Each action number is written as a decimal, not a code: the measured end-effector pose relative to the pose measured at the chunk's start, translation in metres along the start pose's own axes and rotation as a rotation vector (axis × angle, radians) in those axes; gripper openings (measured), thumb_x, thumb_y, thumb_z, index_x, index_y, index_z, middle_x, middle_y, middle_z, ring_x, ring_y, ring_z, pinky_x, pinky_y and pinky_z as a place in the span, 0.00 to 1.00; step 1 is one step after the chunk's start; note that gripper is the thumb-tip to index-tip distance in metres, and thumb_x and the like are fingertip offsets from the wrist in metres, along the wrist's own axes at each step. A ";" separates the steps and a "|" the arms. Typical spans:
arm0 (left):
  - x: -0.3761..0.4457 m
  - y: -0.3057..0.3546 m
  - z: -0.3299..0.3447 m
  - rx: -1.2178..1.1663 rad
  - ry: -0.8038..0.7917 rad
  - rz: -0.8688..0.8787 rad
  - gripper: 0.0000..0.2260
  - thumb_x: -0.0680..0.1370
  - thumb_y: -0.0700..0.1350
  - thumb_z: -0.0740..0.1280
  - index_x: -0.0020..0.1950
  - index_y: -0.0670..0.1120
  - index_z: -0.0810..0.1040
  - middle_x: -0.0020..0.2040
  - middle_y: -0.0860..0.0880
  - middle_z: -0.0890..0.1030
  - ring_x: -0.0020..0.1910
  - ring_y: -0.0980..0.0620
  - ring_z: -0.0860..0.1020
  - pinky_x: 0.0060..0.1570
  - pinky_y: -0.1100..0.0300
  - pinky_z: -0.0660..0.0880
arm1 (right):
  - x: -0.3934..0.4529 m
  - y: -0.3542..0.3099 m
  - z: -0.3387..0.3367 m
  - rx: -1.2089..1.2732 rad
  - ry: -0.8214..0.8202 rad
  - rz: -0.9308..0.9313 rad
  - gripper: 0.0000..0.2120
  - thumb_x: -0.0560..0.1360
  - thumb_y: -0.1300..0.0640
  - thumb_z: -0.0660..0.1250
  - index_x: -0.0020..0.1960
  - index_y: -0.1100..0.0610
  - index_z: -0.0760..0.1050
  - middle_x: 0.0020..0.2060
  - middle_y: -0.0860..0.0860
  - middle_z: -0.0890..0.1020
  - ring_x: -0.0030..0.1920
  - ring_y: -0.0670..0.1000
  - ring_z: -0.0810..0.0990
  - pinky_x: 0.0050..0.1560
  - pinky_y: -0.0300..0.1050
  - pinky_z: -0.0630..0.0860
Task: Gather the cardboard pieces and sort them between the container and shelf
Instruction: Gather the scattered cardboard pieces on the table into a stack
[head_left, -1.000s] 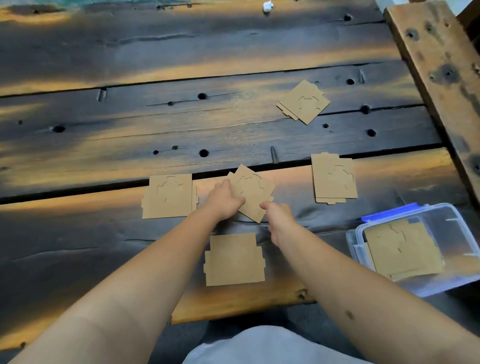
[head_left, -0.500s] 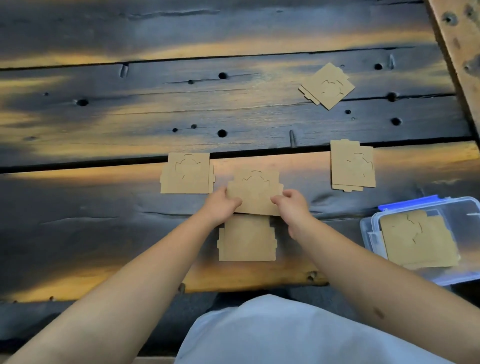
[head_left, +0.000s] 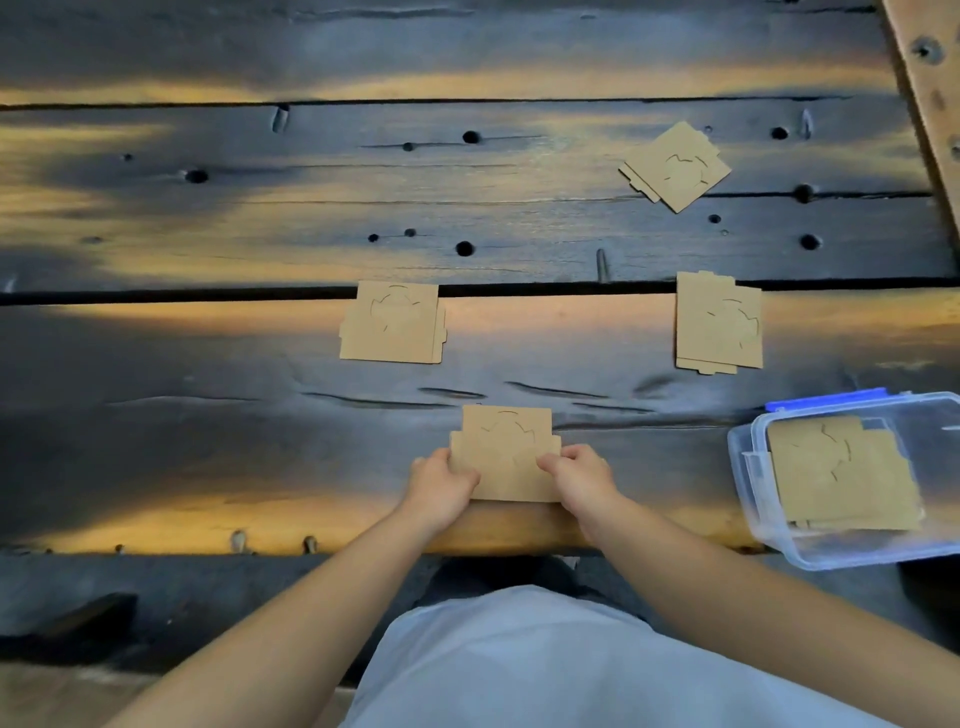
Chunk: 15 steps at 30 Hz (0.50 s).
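Both hands (head_left: 441, 486) (head_left: 584, 480) pinch the cardboard stack (head_left: 506, 454), tab end pointing away.

Plastic container (head_left: 748, 467) cut off by the right edge. Left hand (head_left: 441, 488) and right hand (head_left: 582, 480) cover the lower corners of the cardboard stack (head_left: 506, 452); piece count underneath unclear. Cut lines on the far cardboard piece (head_left: 675, 166) too blurred to make out. Wooden beam (head_left: 930, 78) cropped top right.
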<state>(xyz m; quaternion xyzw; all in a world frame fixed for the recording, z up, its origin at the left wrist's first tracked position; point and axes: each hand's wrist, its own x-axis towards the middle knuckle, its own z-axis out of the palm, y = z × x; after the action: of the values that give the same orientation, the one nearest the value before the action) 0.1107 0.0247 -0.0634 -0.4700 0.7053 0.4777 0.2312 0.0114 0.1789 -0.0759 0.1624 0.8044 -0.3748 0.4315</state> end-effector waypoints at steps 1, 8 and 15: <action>0.000 -0.002 0.000 0.018 0.004 -0.001 0.16 0.74 0.46 0.65 0.60 0.43 0.76 0.58 0.40 0.76 0.44 0.46 0.77 0.37 0.57 0.71 | 0.000 0.001 0.001 -0.007 0.002 0.002 0.09 0.74 0.51 0.67 0.51 0.53 0.73 0.58 0.54 0.73 0.45 0.48 0.73 0.48 0.50 0.72; 0.006 -0.001 -0.004 0.077 0.024 0.020 0.08 0.73 0.46 0.64 0.51 0.47 0.73 0.54 0.43 0.76 0.40 0.49 0.76 0.30 0.59 0.66 | -0.001 -0.004 0.003 -0.008 -0.009 0.013 0.11 0.73 0.52 0.67 0.51 0.53 0.69 0.49 0.51 0.75 0.44 0.49 0.73 0.43 0.49 0.73; 0.010 0.003 -0.005 -0.036 0.019 -0.015 0.09 0.74 0.41 0.62 0.54 0.45 0.74 0.52 0.45 0.79 0.47 0.46 0.76 0.37 0.57 0.70 | 0.002 -0.007 0.001 0.046 -0.039 0.020 0.09 0.75 0.57 0.67 0.55 0.53 0.70 0.50 0.51 0.78 0.48 0.53 0.77 0.45 0.49 0.74</action>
<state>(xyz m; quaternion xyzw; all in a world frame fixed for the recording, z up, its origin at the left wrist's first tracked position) 0.1040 0.0165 -0.0672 -0.4838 0.6951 0.4843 0.2194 0.0067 0.1730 -0.0748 0.1731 0.7853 -0.3919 0.4468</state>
